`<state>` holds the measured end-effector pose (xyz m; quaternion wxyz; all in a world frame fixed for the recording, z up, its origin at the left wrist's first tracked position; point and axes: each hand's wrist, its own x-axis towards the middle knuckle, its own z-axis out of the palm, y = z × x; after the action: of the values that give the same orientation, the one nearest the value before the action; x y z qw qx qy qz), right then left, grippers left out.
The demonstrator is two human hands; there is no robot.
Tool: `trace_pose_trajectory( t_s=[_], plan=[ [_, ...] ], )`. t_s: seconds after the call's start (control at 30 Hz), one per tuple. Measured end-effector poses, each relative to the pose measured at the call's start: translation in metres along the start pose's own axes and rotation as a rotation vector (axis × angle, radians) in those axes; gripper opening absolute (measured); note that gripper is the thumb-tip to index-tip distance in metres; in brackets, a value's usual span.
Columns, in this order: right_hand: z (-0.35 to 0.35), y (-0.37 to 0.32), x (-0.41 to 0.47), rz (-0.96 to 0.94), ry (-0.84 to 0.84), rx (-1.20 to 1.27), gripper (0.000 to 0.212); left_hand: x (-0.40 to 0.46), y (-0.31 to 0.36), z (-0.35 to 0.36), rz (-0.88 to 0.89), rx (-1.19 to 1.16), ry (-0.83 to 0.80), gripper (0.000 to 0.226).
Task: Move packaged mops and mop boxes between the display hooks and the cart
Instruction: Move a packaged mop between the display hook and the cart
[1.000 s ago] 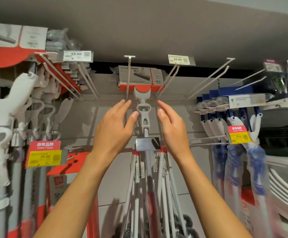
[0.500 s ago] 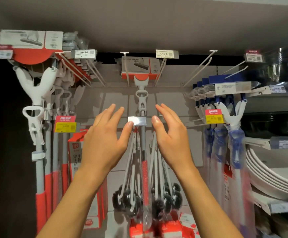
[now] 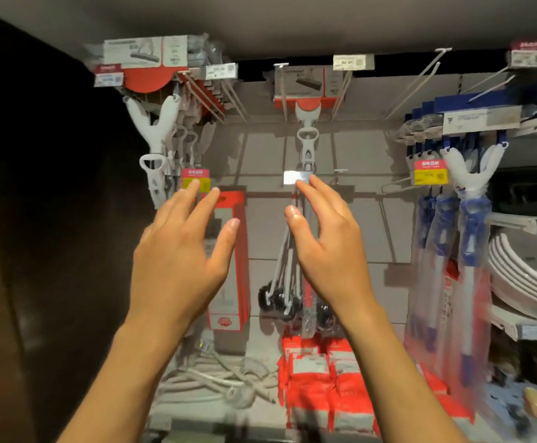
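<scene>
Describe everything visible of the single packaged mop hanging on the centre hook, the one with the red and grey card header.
The packaged mop with the red and grey card header hangs upright from the centre display hook against the grey back panel. Below the header sit a white plastic Y-shaped yoke and a looped handle piece, then a thin pole. A small white tag crosses it lower down. The right hand is raised open in front of the pole; whether it touches is unclear.

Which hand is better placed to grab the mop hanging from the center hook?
Probably the right hand. Its open fingers are already raised in front of the center mop handle, just below the silver tag. The left hand, also open, is off to the side, in front of the red mop box.
</scene>
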<state>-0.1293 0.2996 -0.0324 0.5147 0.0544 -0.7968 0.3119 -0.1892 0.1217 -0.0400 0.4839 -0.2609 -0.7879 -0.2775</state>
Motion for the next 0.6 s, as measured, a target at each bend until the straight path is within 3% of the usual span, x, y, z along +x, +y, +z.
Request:
trace_pose_trajectory(
  t_s=[0.3, 0.6],
  plan=[
    [0.081, -0.135, -0.089, -0.075, -0.133, 0.114, 0.054, -0.086, -0.073, -0.16, -0.141, 0.131, -0.05, 0.068],
    [0.174, -0.309, -0.193, -0.125, -0.323, 0.298, 0.06, -0.189, -0.162, -0.355, -0.332, 0.42, -0.101, 0.071]
  ],
)
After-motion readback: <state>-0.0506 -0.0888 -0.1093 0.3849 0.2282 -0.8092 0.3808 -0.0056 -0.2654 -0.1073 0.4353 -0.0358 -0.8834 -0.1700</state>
